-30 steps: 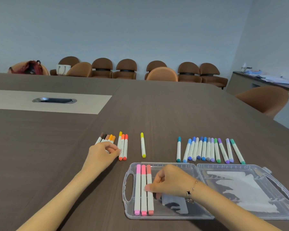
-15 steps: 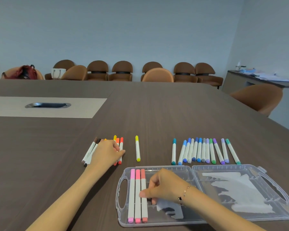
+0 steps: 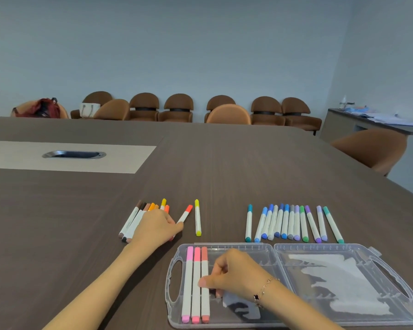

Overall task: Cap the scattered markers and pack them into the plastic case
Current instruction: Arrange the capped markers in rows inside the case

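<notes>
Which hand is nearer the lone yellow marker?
Left. The left hand sits just left of the yellow marker; the right hand is nearer the camera, in the plastic case.

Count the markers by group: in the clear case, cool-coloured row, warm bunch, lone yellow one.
Pink-toned markers in clear plastic case: 3
Blue, green, purple markers in right row: 12
Lone yellow marker: 1
Brown-to-red markers at left hand: 8 visible
Total: 24
</notes>
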Motion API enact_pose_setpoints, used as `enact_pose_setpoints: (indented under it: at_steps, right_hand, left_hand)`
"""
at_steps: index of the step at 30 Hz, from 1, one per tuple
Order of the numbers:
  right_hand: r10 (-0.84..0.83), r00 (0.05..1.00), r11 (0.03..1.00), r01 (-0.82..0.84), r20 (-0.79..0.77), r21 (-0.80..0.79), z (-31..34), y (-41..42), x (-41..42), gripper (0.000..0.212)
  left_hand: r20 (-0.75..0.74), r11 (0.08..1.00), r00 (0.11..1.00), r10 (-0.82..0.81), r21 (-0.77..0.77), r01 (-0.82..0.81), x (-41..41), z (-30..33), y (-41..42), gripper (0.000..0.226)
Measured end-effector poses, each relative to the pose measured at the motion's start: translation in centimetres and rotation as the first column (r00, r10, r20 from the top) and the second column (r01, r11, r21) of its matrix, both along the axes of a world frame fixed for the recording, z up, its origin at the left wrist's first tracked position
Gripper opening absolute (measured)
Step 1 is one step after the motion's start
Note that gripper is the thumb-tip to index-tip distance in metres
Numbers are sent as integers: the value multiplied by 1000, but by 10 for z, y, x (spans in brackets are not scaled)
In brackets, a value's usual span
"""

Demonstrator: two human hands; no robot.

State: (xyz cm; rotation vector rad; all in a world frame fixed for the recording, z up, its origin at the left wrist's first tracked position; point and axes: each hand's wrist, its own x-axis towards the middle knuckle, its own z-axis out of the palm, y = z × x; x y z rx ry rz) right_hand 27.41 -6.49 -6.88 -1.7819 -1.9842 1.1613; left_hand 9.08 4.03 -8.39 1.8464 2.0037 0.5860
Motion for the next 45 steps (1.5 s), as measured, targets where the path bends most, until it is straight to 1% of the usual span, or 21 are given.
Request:
enact_pose_setpoints:
  at_steps: [3,5,7,10,14,15,18,21,24,26,27,29,31,33,36,38,42,44,45]
  right_hand:
    - [-17,1000,1000,17,3,17,-2,-1,0,23]
    - [-23,1000,999,23,6,23,-3,-1,0,23]
    - [-25,1000,999,24,12,26,-2,-1,1,24]
    - [-20,999,1000,20,26,24,0,-2,-1,25]
    - [-22,998,999,19,67,51,0,-3,-3,26]
    - [-18,997,998,14,75,56,0,-2,-3,26]
    - [-2,996,997,-5,86,81,0,-2,2,24]
    - [-3,996,992,-8,86,123,1,-2,9,22]
    - [-29,998,988,20,62,151,-2,-1,19,21]
    - [-61,998,981,57,15,186,-3,1,25,21]
    - [-84,996,974,85,-14,212,-2,3,27,23]
    - [-127,988,955,147,-93,259,5,8,31,23]
    - [-153,968,936,207,-200,284,16,16,32,20]
    - [-179,942,931,255,-283,261,27,23,28,21]
    - [-187,918,956,251,-350,149,40,25,19,32]
    - [-165,910,974,212,-381,83,42,23,13,32]
    - [-145,916,989,144,-373,-29,35,20,12,29]
    - [-139,923,990,117,-359,-82,34,19,17,28]
    - [-135,927,989,102,-350,-110,35,18,20,30]
  left_hand:
    - [113,999,993,29,-20,-27,-10,3,-7,31]
    - [119,999,991,54,-6,-53,-18,3,-13,31]
    - [86,997,994,68,38,-71,-23,1,-16,31]
    - [26,997,998,50,55,-51,-17,-2,-15,33]
    - [-15,986,996,93,142,-90,-3,-5,-10,48]
    - [-37,980,993,114,167,-107,-2,-4,-8,48]
    - [-144,975,979,145,186,-117,-3,-1,-6,32]
    - [-240,980,960,144,169,-105,-2,0,-6,30]
    - [-276,988,952,131,113,-103,0,2,-8,26]
    - [-237,992,965,111,79,-95,-1,5,-10,23]
    - [-184,995,978,95,58,-86,-2,8,-11,22]
    - [-33,998,998,60,24,-59,-3,16,-17,20]
    - [130,999,991,27,20,-30,-5,28,-30,16]
    - [259,999,966,-20,35,11,-3,36,-49,12]
    - [377,995,923,-81,77,56,7,43,-76,8]
    - [426,991,896,-126,92,96,17,42,-85,7]
    - [445,978,871,-206,79,191,27,34,-88,8]
    - [416,973,881,-226,52,225,22,33,-86,16]
    - [388,979,899,-205,73,191,17,33,-83,19]
